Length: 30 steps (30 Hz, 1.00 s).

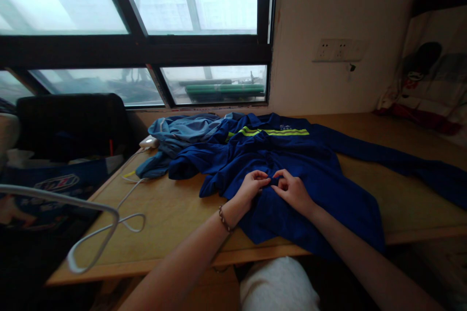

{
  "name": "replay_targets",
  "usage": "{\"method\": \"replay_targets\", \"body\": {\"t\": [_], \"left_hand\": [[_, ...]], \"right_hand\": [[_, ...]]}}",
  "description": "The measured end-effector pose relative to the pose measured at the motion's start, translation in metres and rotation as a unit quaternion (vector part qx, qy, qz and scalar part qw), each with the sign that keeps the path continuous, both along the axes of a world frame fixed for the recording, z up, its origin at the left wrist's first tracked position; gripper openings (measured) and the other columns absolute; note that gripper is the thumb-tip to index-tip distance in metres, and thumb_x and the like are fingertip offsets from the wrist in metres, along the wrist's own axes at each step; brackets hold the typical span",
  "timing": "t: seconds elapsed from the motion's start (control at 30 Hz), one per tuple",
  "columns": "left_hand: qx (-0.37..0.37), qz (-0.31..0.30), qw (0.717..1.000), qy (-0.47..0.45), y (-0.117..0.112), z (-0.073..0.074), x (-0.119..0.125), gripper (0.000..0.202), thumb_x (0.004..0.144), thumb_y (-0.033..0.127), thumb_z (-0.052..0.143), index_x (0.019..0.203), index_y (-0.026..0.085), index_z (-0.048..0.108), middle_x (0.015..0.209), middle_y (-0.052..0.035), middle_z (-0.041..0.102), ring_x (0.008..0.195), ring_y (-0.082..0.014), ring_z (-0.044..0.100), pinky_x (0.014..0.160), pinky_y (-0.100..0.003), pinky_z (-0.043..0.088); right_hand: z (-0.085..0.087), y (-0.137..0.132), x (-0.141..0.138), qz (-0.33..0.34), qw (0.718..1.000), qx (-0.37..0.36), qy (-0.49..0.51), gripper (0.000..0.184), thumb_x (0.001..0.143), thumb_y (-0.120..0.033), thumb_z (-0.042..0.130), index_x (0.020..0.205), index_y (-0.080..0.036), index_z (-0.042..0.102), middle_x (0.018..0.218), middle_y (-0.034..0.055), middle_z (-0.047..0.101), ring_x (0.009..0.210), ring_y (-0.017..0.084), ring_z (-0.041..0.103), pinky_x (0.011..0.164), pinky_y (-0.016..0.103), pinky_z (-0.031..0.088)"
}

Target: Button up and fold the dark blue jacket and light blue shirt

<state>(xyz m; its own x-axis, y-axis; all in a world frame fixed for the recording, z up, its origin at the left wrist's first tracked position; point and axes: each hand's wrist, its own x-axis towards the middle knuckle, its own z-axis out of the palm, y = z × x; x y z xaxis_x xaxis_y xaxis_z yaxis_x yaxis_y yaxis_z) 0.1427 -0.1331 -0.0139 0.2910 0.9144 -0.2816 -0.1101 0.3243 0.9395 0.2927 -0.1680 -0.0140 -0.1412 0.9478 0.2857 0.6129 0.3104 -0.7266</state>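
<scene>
A dark blue work jacket (314, 160) with a yellow-green striped band across its chest lies spread on the wooden table (175, 223). My left hand (252, 187) pinches a fold of its front between thumb and fingers. Close beside it, my right hand (292, 190) grips the same edge of cloth, fingers bent inward. A short stretch of dark blue fabric shows between the two sets of fingertips; whether a button is there I cannot tell. One sleeve reaches far to the right, and the lower hem hangs over the front edge.
Light blue clothing (182, 129) lies crumpled behind the jacket on the left. A white power strip (149, 142) with a cable (126, 194) sits at the table's left edge. A black chair (73, 121) and a printed bag (54, 189) stand left. Wall sockets (333, 50) are at the back.
</scene>
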Motion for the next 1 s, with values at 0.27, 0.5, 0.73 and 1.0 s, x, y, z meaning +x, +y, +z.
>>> {"method": "replay_targets", "body": {"t": [0.27,0.5,0.73,1.0], "left_hand": [[-0.008,0.010,1.000,-0.013,-0.002,0.004,0.000,0.026,0.052,0.017,0.066,0.073,0.016,0.052,0.057,0.0046,0.051,0.046,-0.0059,0.045,0.044,-0.018,0.030],[0.007,0.021,1.000,-0.016,-0.001,0.002,0.001,0.020,0.050,0.012,0.058,0.069,0.015,0.052,0.054,0.0053,0.048,0.045,-0.0059,0.043,0.044,-0.018,0.028],[0.023,0.031,0.999,-0.036,0.001,0.001,0.001,0.022,0.047,0.007,0.056,0.066,0.015,0.050,0.056,0.0053,0.048,0.048,-0.0062,0.044,0.047,-0.018,0.030],[0.061,0.039,0.996,-0.055,0.001,-0.004,0.003,0.024,0.043,0.000,0.052,0.062,0.015,0.048,0.055,0.0057,0.047,0.051,-0.0061,0.044,0.050,-0.017,0.032]], "right_hand": [[0.001,-0.002,-0.002,0.032,0.999,-0.011,0.004,0.027,0.073,-0.022,0.054,0.099,-0.019,0.047,0.052,-0.0073,0.050,0.048,0.010,0.049,0.050,0.020,0.034],[0.001,-0.002,-0.003,0.058,0.998,-0.007,0.001,0.030,0.072,-0.019,0.054,0.101,-0.019,0.047,0.052,-0.0076,0.049,0.047,0.009,0.047,0.050,0.019,0.033],[0.000,-0.002,-0.003,0.055,0.998,0.004,0.003,0.041,0.073,-0.020,0.052,0.113,-0.019,0.046,0.054,-0.0067,0.050,0.048,0.009,0.047,0.051,0.020,0.034],[-0.011,0.004,0.001,0.030,0.998,-0.017,-0.053,0.039,0.075,-0.031,0.051,0.112,-0.018,0.056,0.057,-0.0020,0.054,0.050,0.010,0.046,0.049,0.021,0.032]]}}
